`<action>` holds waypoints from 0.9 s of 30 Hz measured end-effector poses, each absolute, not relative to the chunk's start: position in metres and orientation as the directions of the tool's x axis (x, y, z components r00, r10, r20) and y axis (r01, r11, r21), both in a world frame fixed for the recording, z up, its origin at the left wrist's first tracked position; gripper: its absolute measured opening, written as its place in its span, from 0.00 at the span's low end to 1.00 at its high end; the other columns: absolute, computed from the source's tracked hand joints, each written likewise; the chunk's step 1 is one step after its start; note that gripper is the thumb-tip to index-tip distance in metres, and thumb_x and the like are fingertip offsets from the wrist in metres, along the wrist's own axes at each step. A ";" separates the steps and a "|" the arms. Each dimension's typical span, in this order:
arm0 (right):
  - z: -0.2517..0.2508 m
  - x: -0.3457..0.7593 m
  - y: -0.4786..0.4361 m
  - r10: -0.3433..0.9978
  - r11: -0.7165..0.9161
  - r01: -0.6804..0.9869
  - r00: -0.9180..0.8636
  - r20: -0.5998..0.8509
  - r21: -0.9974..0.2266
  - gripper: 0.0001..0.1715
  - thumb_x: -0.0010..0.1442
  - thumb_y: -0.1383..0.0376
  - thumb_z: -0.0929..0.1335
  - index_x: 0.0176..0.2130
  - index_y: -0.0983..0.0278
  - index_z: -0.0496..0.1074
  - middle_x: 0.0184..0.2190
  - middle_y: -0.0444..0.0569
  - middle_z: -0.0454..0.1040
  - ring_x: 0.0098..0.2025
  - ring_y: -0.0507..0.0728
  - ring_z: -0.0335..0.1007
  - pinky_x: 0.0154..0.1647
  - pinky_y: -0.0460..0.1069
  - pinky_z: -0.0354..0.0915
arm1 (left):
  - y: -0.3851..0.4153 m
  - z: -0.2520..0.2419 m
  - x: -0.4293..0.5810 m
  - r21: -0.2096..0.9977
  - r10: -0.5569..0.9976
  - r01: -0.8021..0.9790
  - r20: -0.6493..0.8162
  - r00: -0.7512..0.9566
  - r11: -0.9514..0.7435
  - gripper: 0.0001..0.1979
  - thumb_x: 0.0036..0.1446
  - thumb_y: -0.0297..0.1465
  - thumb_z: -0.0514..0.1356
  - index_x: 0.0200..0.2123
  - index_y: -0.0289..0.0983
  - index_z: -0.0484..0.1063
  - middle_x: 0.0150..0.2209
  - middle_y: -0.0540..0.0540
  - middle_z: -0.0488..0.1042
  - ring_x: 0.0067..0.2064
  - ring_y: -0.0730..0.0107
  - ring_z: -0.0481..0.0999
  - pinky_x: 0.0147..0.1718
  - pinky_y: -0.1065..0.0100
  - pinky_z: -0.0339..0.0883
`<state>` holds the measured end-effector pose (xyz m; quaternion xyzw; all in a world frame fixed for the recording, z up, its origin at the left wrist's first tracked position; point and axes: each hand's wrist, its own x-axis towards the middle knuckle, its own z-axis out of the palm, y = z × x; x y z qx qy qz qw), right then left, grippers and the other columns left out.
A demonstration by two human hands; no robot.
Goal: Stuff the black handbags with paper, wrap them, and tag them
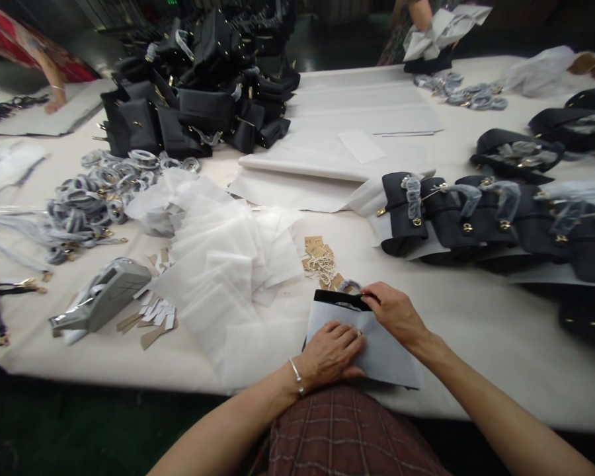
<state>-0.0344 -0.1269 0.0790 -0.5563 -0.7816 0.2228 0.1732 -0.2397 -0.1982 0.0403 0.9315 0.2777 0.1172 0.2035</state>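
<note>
A black handbag (338, 299) lies at the table's front edge, most of it covered by a pale grey paper sheet (377, 337). My left hand (333, 352) rests flat on this sheet, fingers stretched out. At the bag's top edge, my right hand (389, 309) is closed in a pinch on the black material. The fingertips partly hide what they grip. A wrapped ring-shaped handle (349, 286) shows just behind the bag. Brown tags with white strings (320, 259) lie beyond it.
Thin white sheets (218, 284) spread to the left, near a tape dispenser (104, 297) and wrapped straps (86, 208). Black bags pile up (203, 99) at the back; finished-looking ones (456, 215) line the right. Co-workers' arms show at a far-left sleeve (10, 39) and a hand (420, 14).
</note>
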 end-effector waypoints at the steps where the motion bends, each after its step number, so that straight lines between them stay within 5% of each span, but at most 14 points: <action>1: 0.080 -0.038 -0.132 0.941 0.309 0.807 -0.338 0.036 -0.503 0.09 0.63 0.68 0.63 0.38 0.63 0.74 0.36 0.49 0.76 0.39 0.57 0.73 0.42 0.50 0.66 | -0.199 0.039 -0.240 0.443 0.571 0.477 0.103 0.814 -0.759 0.32 0.63 0.52 0.50 0.58 0.33 0.61 0.53 0.38 0.70 0.57 0.57 0.66 0.58 0.57 0.55; 7: 0.087 -0.054 -0.177 0.912 0.398 0.843 -0.408 0.051 -0.361 0.10 0.62 0.71 0.63 0.39 0.63 0.73 0.35 0.49 0.75 0.34 0.57 0.73 0.36 0.50 0.65 | -0.202 0.034 -0.238 0.414 0.577 0.490 0.112 0.809 -0.767 0.31 0.63 0.52 0.51 0.56 0.33 0.63 0.51 0.39 0.71 0.55 0.57 0.68 0.56 0.58 0.58; 16: 0.057 -0.043 -0.226 0.953 0.300 0.758 -0.212 0.216 -0.579 0.09 0.65 0.64 0.64 0.39 0.63 0.74 0.35 0.48 0.77 0.37 0.55 0.75 0.40 0.48 0.69 | -0.207 0.028 -0.241 0.483 0.618 0.467 0.217 0.755 -0.741 0.33 0.61 0.54 0.53 0.55 0.31 0.62 0.50 0.39 0.72 0.54 0.60 0.70 0.59 0.60 0.57; 21: 0.048 -0.039 -0.235 0.967 0.248 0.756 -0.149 0.209 -0.606 0.10 0.64 0.62 0.65 0.39 0.63 0.75 0.35 0.48 0.78 0.36 0.55 0.76 0.39 0.49 0.71 | -0.206 0.021 -0.243 0.440 0.595 0.457 0.251 0.763 -0.773 0.30 0.59 0.55 0.54 0.47 0.32 0.67 0.50 0.38 0.71 0.52 0.60 0.70 0.57 0.60 0.60; 27: 0.044 -0.046 -0.231 0.960 0.264 0.771 -0.152 0.235 -0.579 0.10 0.64 0.64 0.64 0.39 0.63 0.75 0.35 0.49 0.78 0.36 0.56 0.76 0.39 0.50 0.72 | -0.203 0.019 -0.242 0.361 0.590 0.489 0.263 0.764 -0.794 0.32 0.57 0.59 0.48 0.37 0.35 0.69 0.37 0.44 0.71 0.43 0.60 0.69 0.47 0.59 0.62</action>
